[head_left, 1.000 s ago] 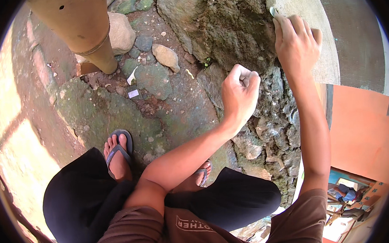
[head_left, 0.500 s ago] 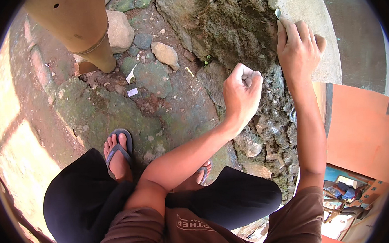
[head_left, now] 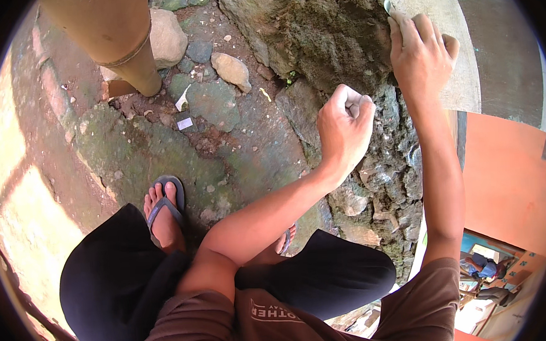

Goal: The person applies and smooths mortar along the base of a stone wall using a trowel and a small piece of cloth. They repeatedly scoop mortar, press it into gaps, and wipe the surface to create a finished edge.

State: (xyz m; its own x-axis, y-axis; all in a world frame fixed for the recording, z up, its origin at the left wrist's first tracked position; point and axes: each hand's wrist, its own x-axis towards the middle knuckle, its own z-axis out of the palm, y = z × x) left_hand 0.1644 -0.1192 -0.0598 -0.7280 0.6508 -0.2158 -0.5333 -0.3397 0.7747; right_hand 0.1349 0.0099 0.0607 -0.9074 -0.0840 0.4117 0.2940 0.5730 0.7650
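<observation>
My left hand (head_left: 345, 125) is balled into a fist, held just in front of a rough stone-and-mortar wall (head_left: 334, 37); nothing shows inside it. My right hand (head_left: 420, 53) is higher and to the right, fingers curled against the wall's top edge beside a smooth grey cement surface (head_left: 458, 56). A small shiny metal tip (head_left: 388, 6) sticks out past its fingertips; whatever it belongs to is hidden under the hand. I am squatting, with black shorts and a foot in a blue sandal (head_left: 165, 208) below.
A thick tan post (head_left: 118, 43) stands at upper left on mossy, stony ground (head_left: 161, 158) with loose rocks (head_left: 230, 69) and paper scraps. An orange panel (head_left: 508, 177) rises at the right.
My right hand has crept slightly up and right along the wall's top edge. The left fist has stayed almost still.
</observation>
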